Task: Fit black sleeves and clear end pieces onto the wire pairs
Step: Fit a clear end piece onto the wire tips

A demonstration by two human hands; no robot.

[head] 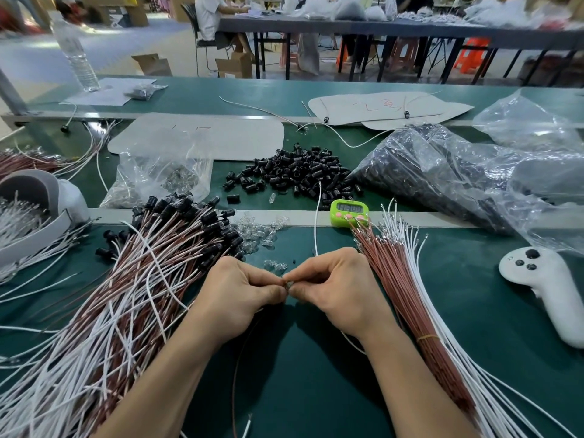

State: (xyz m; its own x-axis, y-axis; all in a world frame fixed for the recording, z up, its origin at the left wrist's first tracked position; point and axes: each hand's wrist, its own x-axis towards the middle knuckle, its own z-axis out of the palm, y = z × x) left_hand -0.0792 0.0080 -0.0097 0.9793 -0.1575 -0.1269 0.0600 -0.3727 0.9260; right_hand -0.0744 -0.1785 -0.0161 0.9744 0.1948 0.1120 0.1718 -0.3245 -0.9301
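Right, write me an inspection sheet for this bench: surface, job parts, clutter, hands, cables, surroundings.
Surface: green mat, mostly covered.
Job's things: black sleeves heaped mid-bench; clear end pieces scattered beside finished wire pairs on the left; unfitted wire bundle on the right.
Clutter: green timer, white controller, plastic bags, water bottle.
Hands: left hand and right hand both pinch one small part between fingertips.
Cables: nothing seen beyond the job's wires.
Surroundings: seated person at a far table; cardboard boxes on the floor.
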